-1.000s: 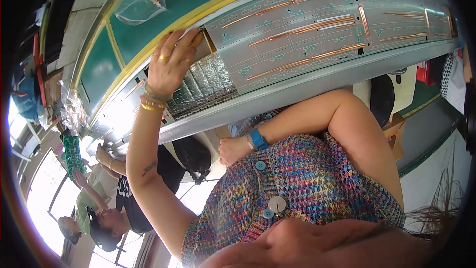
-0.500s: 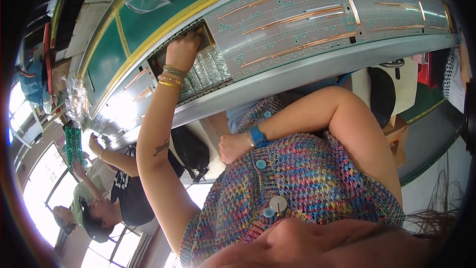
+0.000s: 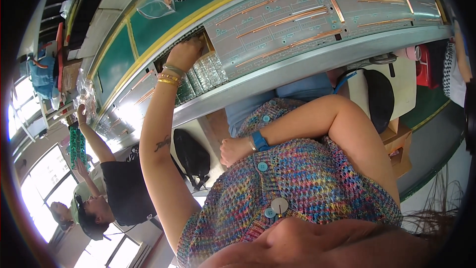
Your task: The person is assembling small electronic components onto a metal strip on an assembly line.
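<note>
My left hand (image 3: 187, 53), with bracelets at the wrist, reaches into an opening in the long metal conveyor line. Its fingers are curled closed, and what they hold, if anything, is hidden. Beside and below it lie shiny silver strips (image 3: 210, 73), side by side in the opening. A grey printed circuit panel (image 3: 282, 32) with copper-coloured strips adjoins the opening on the right. Across my waist, my right hand (image 3: 235, 152) rests curled in a loose fist against my knitted top, away from the line. A blue watch band (image 3: 259, 140) is on that wrist.
A metal rail (image 3: 297, 64) runs along the line's near side. Beyond it, a clear plastic bag (image 3: 157, 7) lies on the green surface. At left, a co-worker holds a green circuit board (image 3: 78, 146). A black-backed chair (image 3: 379, 100) and cardboard box (image 3: 399, 151) stand at right.
My left hand stays in the opening, its fingers still curled, with only a slight shift. The panels sit slightly further left in view. A co-worker's arm at left has reached further toward the line.
</note>
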A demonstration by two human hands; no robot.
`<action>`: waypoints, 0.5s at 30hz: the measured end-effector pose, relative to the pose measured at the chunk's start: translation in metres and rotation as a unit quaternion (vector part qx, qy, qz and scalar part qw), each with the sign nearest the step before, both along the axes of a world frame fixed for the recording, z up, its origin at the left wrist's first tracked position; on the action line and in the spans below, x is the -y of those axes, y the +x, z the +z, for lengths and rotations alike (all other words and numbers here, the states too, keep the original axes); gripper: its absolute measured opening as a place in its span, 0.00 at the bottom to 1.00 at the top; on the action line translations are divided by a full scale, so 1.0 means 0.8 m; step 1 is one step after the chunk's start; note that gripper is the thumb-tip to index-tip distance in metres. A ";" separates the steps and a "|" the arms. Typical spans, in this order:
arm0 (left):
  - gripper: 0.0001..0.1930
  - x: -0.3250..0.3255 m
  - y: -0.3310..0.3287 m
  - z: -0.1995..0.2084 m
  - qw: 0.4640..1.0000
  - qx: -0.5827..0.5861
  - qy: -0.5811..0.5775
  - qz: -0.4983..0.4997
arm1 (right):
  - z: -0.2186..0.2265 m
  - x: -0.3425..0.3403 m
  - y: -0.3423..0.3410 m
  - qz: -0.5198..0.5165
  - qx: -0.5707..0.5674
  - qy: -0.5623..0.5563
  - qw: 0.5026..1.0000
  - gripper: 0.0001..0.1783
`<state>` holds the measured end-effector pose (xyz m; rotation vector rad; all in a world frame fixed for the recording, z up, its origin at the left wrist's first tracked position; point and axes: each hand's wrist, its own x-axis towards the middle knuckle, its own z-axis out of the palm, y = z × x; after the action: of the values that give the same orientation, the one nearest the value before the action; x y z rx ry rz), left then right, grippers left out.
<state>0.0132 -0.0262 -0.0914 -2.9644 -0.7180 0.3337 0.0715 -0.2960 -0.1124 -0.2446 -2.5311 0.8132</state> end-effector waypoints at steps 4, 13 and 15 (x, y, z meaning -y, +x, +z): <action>0.05 0.055 -0.013 0.082 0.944 0.206 -0.171 0.192 | -0.002 0.005 0.004 -0.007 0.011 0.014 1.000 0.15; 0.14 0.281 -0.167 0.141 0.794 0.076 -0.405 0.447 | -0.006 0.026 -0.022 0.077 0.066 0.030 0.994 0.12; 0.11 0.273 -0.157 0.137 0.885 0.155 -0.227 0.375 | -0.007 0.035 -0.030 0.095 0.061 0.048 0.993 0.12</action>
<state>-0.1128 -0.2442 0.0183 -3.0191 -2.0952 0.0497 0.0474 -0.3240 -0.1178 -0.0235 -2.7308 0.7651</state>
